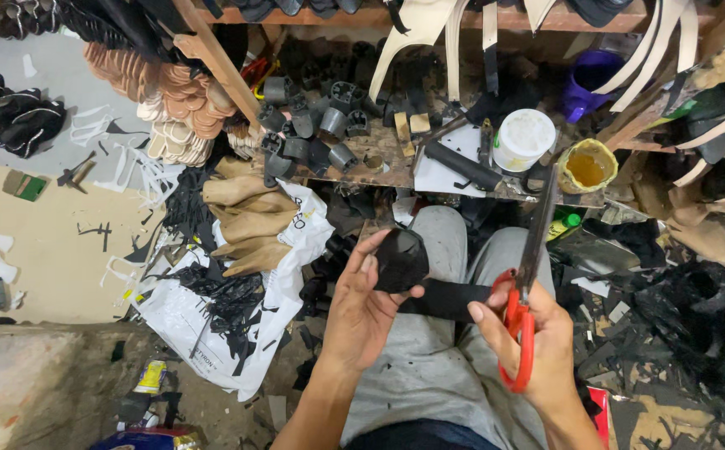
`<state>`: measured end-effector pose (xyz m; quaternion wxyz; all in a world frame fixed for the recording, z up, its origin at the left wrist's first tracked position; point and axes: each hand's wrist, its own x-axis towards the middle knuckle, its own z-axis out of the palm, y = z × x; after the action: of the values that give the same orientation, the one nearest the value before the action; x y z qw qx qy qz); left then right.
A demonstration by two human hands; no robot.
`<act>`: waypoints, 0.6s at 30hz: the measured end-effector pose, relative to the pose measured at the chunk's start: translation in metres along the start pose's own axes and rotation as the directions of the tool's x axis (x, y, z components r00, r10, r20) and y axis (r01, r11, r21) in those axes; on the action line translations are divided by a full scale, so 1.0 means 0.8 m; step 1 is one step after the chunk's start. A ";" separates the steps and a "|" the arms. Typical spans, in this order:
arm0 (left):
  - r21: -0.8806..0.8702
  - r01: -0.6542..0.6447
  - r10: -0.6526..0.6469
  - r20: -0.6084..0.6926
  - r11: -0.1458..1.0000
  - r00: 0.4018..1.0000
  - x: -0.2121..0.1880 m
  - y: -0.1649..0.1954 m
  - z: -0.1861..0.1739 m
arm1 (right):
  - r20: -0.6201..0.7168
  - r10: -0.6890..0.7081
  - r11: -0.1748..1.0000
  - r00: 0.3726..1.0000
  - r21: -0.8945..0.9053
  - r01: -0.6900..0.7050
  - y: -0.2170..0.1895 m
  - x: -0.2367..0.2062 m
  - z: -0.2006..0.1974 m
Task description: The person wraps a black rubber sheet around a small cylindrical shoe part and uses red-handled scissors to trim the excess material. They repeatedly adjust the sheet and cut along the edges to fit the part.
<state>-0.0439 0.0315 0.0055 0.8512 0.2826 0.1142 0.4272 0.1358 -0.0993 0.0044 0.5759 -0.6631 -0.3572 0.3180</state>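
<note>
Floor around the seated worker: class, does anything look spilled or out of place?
Yes. Black offcuts lie scattered over a crumpled white plastic bag left of the knees. Meanwhile the left hand holds a black strip and the right hand red-handled scissors.

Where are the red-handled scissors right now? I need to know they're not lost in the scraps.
In the head view, the red-handled scissors are in the right hand, blades pointing up, beside the black strip held by the left hand.

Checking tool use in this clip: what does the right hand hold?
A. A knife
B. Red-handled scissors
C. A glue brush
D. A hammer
B: the right hand grips the red-handled scissors, blades pointing up, while the left hand holds the black piece.
</note>
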 end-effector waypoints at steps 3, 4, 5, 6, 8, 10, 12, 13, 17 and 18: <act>0.007 0.053 -0.053 0.000 0.999 0.999 0.001 -0.003 0.000 | 0.006 -0.009 1.000 1.000 0.008 0.009 -0.010 0.007 0.002; 0.043 0.071 -0.070 -0.023 0.997 0.997 0.002 -0.004 0.000 | 0.037 0.043 0.999 0.998 0.001 -0.043 -0.011 0.009 0.001; 0.078 0.090 -0.086 -0.048 0.993 0.995 0.002 -0.003 0.000 | 0.067 0.095 0.995 0.993 -0.009 -0.095 -0.012 0.010 -0.001; 0.062 0.076 -0.075 -0.025 0.995 0.997 0.002 -0.003 0.000 | 0.109 0.091 0.996 0.990 -0.026 -0.089 -0.013 0.011 -0.002; 0.028 0.049 -0.050 0.016 0.998 0.999 0.002 0.000 0.001 | 0.196 0.089 0.995 0.977 -0.062 -0.078 -0.014 0.011 -0.005; 0.101 0.045 -0.039 -0.052 0.994 0.998 0.002 0.002 0.004 | 0.256 0.082 0.986 0.963 -0.162 -0.041 -0.017 0.010 -0.010; 0.177 0.037 -0.019 -0.098 0.984 0.995 0.003 0.005 0.006 | 0.285 -0.027 0.934 0.958 -0.335 0.126 -0.022 0.011 -0.010; 0.212 0.035 -0.012 -0.112 0.977 0.994 0.003 0.006 0.007 | 0.296 -0.127 0.853 0.947 -0.454 0.256 -0.026 0.012 -0.009; 0.263 -0.001 0.032 -0.115 0.965 0.993 0.004 0.007 0.012 | 0.291 -0.146 0.667 0.946 -0.677 0.311 -0.044 0.013 -0.001; 0.298 0.003 0.036 -0.124 0.955 0.992 0.004 0.007 0.013 | 0.284 -0.123 0.669 0.951 -0.684 0.290 -0.048 0.012 0.001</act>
<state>-0.0409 0.0328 0.0172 0.7862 0.3805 0.2292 0.4296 0.1361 -0.0873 0.0419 0.2614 -0.7516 -0.5855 0.1547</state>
